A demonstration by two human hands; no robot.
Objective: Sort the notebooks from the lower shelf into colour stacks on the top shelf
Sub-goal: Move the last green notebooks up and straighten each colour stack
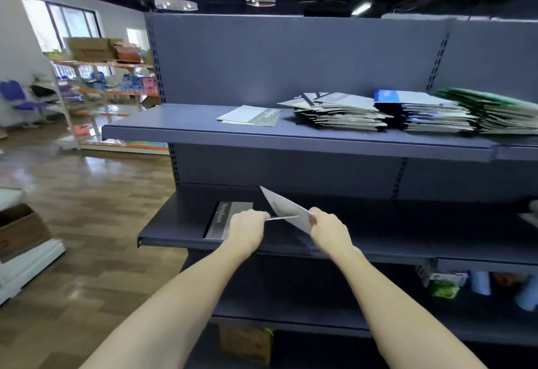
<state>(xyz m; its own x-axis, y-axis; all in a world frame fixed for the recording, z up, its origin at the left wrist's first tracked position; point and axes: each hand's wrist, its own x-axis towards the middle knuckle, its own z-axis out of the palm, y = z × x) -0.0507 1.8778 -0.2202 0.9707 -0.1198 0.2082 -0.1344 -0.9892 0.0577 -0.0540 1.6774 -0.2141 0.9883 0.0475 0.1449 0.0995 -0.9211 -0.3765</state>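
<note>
Both hands, left hand [246, 227] & right hand [327, 227], pinch a thin grey notebook [286, 211], tilted above dark metal lower shelf [174, 223]; grey "Notebook" one [225, 220] lies there. Top shelf [180, 128]: grey, dark, blue, green stacks.

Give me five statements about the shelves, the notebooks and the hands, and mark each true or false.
1. Both hands hold notebooks above the lower shelf. True: left hand, right hand.
2. The right hand's notebook lies flat on the shelf. False: it is tilted, one corner up.
3. A grey notebook remains on the lower shelf. True.
4. The top shelf holds only one stack. False: several stacks and a thin grey pile.
5. The green stack is leftmost. False: it is rightmost.
</note>
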